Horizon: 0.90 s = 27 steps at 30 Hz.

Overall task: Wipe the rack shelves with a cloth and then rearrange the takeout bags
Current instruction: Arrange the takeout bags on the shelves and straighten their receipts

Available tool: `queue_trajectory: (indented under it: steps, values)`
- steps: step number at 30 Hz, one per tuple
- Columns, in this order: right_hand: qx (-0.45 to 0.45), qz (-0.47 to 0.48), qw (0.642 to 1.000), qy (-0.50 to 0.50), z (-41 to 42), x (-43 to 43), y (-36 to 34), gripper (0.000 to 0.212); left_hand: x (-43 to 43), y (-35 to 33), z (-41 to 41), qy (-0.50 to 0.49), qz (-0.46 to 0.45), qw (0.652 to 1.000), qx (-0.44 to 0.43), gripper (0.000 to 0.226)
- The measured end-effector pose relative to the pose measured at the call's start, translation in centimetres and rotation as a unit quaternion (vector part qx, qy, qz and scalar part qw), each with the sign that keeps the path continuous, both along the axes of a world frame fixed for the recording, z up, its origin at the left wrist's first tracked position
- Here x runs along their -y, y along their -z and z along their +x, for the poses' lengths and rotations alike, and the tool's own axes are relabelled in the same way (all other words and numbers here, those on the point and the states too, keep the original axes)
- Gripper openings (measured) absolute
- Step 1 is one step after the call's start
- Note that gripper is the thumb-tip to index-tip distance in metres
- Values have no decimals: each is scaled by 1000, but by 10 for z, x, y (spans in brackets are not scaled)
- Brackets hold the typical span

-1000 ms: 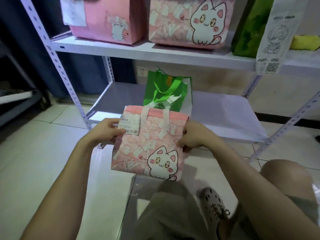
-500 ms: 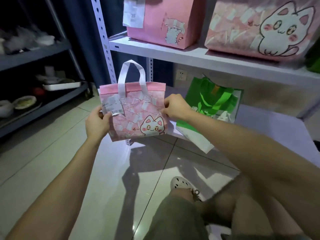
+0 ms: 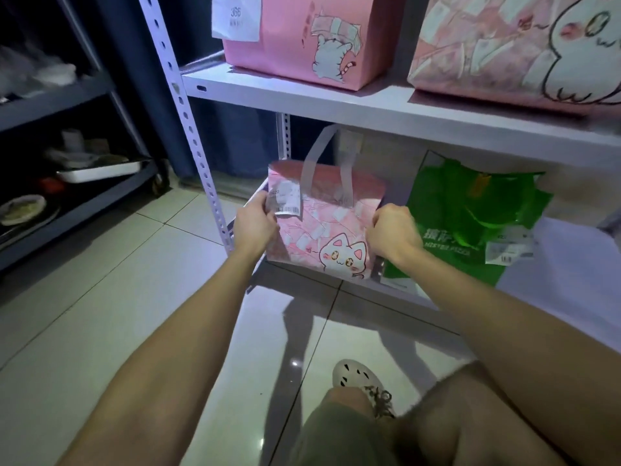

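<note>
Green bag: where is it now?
In the head view, the green bag sits on the lower shelf, right of centre, just right of the small pink cat bag.

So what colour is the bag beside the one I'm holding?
Bright green takeout bag, shown in the head view.

A small pink takeout bag with a white cartoon cat, pale handles standing up and a barcode receipt at its top left is upright at the left front of the white rack's lower shelf, with the left hand and right hand gripping its side edges. Just to its right a crumpled green takeout bag with a white label sits on that shelf. On the upper shelf stand a pink bag with a grey cat, labelled 366, and a larger pink white-cat bag.
</note>
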State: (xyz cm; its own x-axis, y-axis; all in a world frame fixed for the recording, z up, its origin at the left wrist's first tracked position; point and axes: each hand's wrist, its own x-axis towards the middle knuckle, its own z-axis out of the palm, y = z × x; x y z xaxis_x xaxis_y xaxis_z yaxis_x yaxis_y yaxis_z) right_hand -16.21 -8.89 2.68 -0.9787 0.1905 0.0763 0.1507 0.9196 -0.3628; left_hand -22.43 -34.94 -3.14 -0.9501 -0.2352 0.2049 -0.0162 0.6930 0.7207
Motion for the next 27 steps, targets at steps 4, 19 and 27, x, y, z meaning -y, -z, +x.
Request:
queue_trajectory:
  steps: [4, 19, 27]
  values:
    - [-33, -68, 997, 27, -16, 5, -2, 21, 9, -10, -25, -10, 46, 998, -44, 11]
    - [77, -64, 994, -47, -40, 36, 25, 11, 37, 25, -43, 0, 62, 996, 65, 64]
    - [128, -80, 983, -108, -18, 15, 26, 7, 23, 28, -13, -60, 70, 995, 38, 77]
